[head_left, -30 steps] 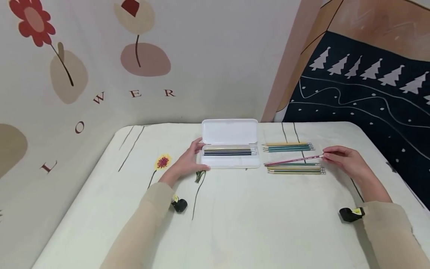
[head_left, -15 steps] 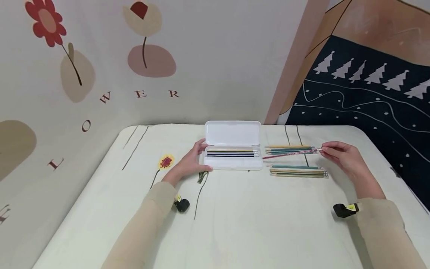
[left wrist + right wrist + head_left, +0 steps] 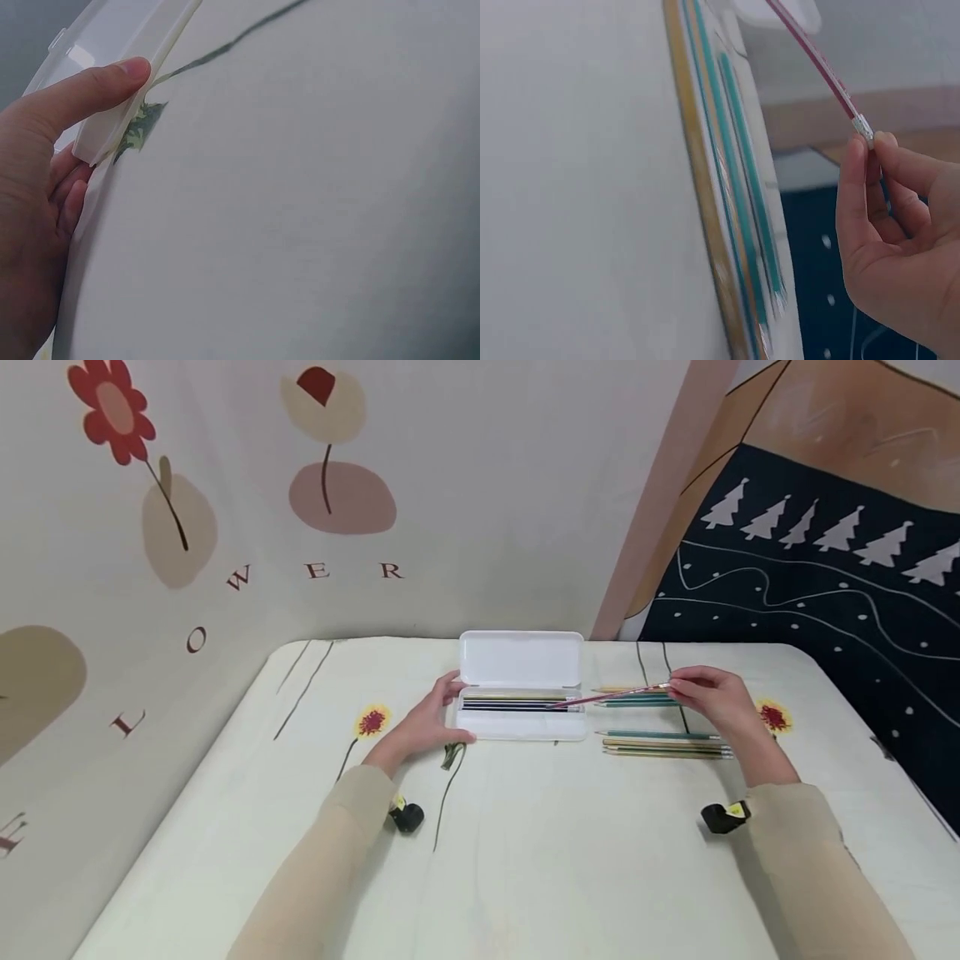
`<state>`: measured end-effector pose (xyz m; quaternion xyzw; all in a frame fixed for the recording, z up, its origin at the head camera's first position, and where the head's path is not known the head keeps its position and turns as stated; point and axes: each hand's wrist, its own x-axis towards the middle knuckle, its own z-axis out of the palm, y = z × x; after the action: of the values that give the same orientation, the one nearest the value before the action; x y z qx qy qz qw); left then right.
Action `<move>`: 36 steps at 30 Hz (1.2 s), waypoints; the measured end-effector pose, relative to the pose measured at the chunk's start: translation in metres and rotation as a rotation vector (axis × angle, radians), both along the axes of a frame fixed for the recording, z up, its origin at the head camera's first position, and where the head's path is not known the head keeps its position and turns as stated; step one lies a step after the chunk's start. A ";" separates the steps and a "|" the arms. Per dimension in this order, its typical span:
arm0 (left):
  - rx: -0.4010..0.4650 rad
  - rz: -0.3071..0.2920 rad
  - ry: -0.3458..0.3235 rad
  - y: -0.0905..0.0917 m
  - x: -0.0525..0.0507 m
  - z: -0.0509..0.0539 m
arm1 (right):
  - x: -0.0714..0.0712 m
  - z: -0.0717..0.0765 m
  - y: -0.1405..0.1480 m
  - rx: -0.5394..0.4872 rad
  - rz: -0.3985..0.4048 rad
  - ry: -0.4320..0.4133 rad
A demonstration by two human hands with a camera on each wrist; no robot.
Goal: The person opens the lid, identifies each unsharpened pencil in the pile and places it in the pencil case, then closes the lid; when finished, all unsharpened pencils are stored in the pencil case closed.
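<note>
An open white pencil case (image 3: 525, 727) lies on the bed-like surface, its lid (image 3: 521, 658) tipped back. Several dark pencils (image 3: 513, 703) lie side by side along the back of its tray. My left hand (image 3: 430, 718) holds the case's left end, thumb (image 3: 112, 82) on the front edge and fingers curled round the side. Between thumb and fingertips, my right hand (image 3: 712, 693) pinches a pinkish-red pencil (image 3: 611, 696) near its silvery end. That pencil slants down to the left, its far end over the tray; whether it touches the dark pencils I cannot tell.
Right of the case lie two groups of pencils: teal and yellow ones (image 3: 633, 702) behind, partly under the held pencil, and green and yellowish ones (image 3: 663, 747) in front. A patterned wall cloth (image 3: 487, 552) rises behind. The white cover (image 3: 525, 843) has printed flowers.
My right hand has lifted the red pencil off the front group and carried it left, so its far end is over the case. The left hand stays on the case. The view shifts slightly.
</note>
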<state>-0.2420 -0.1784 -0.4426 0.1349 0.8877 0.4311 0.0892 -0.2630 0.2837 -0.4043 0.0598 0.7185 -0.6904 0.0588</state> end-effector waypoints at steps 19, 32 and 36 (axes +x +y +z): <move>-0.018 0.001 -0.002 0.003 -0.001 0.000 | 0.000 0.008 -0.113 0.299 0.209 0.012; -0.008 -0.014 -0.002 0.004 0.001 0.000 | 0.001 0.001 -0.126 0.483 0.244 0.071; -0.014 0.000 -0.004 0.002 0.000 0.001 | -0.001 0.006 -0.125 0.501 0.260 0.079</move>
<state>-0.2420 -0.1762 -0.4415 0.1333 0.8906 0.4250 0.0917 -0.2636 0.1583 -0.3985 -0.0471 0.8702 -0.4797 0.1019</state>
